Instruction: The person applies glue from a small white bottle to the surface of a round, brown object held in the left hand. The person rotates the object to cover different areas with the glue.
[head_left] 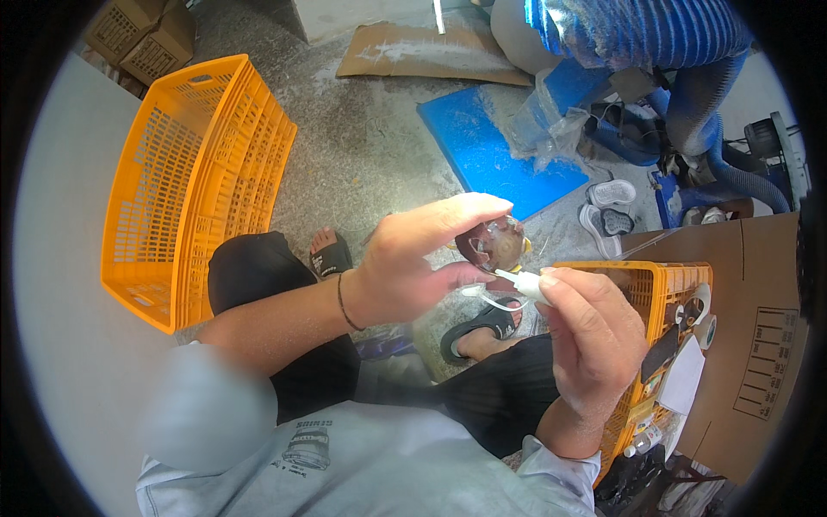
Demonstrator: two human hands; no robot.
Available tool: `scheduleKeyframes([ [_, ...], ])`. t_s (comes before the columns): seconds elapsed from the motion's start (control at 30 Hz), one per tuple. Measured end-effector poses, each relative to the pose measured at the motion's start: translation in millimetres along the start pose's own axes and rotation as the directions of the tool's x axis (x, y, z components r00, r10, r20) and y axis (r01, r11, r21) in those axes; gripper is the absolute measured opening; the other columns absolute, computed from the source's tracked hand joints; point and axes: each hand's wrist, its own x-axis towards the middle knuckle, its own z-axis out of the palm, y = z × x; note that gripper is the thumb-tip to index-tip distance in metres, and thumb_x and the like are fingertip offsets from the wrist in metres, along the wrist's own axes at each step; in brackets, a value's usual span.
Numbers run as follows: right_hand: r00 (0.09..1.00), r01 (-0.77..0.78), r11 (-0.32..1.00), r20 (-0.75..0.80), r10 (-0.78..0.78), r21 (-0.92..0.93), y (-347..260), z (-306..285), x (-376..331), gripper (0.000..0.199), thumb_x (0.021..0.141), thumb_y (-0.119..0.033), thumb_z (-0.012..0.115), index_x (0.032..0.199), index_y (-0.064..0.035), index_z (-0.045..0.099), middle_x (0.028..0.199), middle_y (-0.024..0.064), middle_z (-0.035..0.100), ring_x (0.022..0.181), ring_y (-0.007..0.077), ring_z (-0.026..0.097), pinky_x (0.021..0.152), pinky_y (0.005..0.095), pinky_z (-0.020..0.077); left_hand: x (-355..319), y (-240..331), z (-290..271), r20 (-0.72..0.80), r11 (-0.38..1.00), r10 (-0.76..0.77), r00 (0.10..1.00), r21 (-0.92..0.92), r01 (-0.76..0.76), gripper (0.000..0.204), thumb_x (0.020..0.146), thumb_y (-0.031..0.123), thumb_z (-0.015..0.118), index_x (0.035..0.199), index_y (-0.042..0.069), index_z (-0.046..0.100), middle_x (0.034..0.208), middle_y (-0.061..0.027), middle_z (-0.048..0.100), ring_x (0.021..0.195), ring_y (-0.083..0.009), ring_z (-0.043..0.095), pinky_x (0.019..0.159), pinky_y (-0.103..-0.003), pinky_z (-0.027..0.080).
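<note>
Head camera looks steeply down, close over the lap

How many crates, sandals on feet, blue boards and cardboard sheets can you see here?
Orange crates: 2, one at left, one at right
Sandals on feet: 2
Blue boards: 1
Cardboard sheets on the floor: 1
Total: 6

Grey concrete floor (pixel 362 155): orange crate (pixel 189 181), blue board (pixel 491 151), cardboard sheet (pixel 413 52), white sandals (pixel 607 207).
</note>
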Motion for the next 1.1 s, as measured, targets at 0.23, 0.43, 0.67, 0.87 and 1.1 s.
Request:
scheduleKeyframes([
  [0.23, 1.000, -0.009, 1.000, -0.017, 0.009, -0.011, -0.4, -1.4, 1.1, 0.025, 0.079, 0.002, 0.078, 0.103, 0.0000, 0.071, 0.091, 0.0170, 0.072, 0.080, 0.0309, 0.072, 0.070, 0.0336, 0.0564, 1.7, 1.1, 0.2, -0.003, 1.000, 0.002, 1.000, -0.016, -0.002, 0.073, 0.065, 0.000, 0.087, 0.134, 0.004, 0.064, 0.134, -0.0169, 0.067, 0.120, -0.0276, 0.067, 0.100, -0.034, 0.053],
  [0.43, 0.999, -0.017, 0.998, -0.038, 0.019, 0.054, 3.5, -1.4, -1.6, 0.026, 0.079, 0.004, 0.077, 0.104, 0.0009, 0.071, 0.094, 0.0165, 0.072, 0.081, 0.0302, 0.072, 0.070, 0.0343, 0.0569, 1.5, 1.1, -1.0, -0.007, 1.000, -0.003, 1.000, -0.016, 0.003, 0.072, 0.066, -0.002, 0.086, 0.134, 0.003, 0.064, 0.132, -0.0157, 0.068, 0.116, -0.0249, 0.069, 0.099, -0.033, 0.054],
  [0.67, 0.829, -0.316, 0.357, 0.073, 0.554, 0.879, 8.5, 19.0, -3.8, 0.029, 0.094, -0.003, 0.072, 0.119, 0.0065, 0.062, 0.106, 0.0168, 0.072, 0.086, 0.0225, 0.074, 0.074, 0.0308, 0.0605, 6.0, -0.6, 2.5, 0.038, 0.963, 0.065, 0.997, -0.264, -0.053, 0.074, 0.077, -0.005, 0.079, 0.145, 0.000, 0.051, 0.136, -0.0172, 0.061, 0.125, -0.0268, 0.062, 0.104, -0.037, 0.050],
  [0.87, 0.822, -0.105, 0.109, 0.024, 0.570, 0.988, 4.4, 34.7, 4.5, 0.035, 0.097, -0.008, 0.069, 0.125, 0.0071, 0.055, 0.108, 0.0185, 0.072, 0.088, 0.0260, 0.076, 0.083, 0.0350, 0.0611, 10.9, 12.6, 7.3, 0.064, 0.771, -0.062, 0.996, -0.630, 0.088, 0.080, 0.092, 0.000, 0.066, 0.159, -0.005, 0.023, 0.149, -0.0187, 0.047, 0.135, -0.0262, 0.052, 0.113, -0.039, 0.042],
  [1.1, 0.811, -0.036, 0.202, -0.089, 0.579, 0.979, -12.1, 37.8, 19.5, 0.040, 0.100, -0.022, 0.068, 0.129, 0.0021, 0.055, 0.109, 0.0185, 0.070, 0.084, 0.0228, 0.073, 0.075, 0.0353, 0.0622, 24.3, 26.9, 14.5, -0.027, 0.660, -0.031, 0.999, -0.751, 0.000, 0.080, 0.103, 0.023, 0.058, 0.163, -0.001, 0.009, 0.148, -0.0176, 0.044, 0.132, -0.0260, 0.053, 0.112, -0.040, 0.042],
])
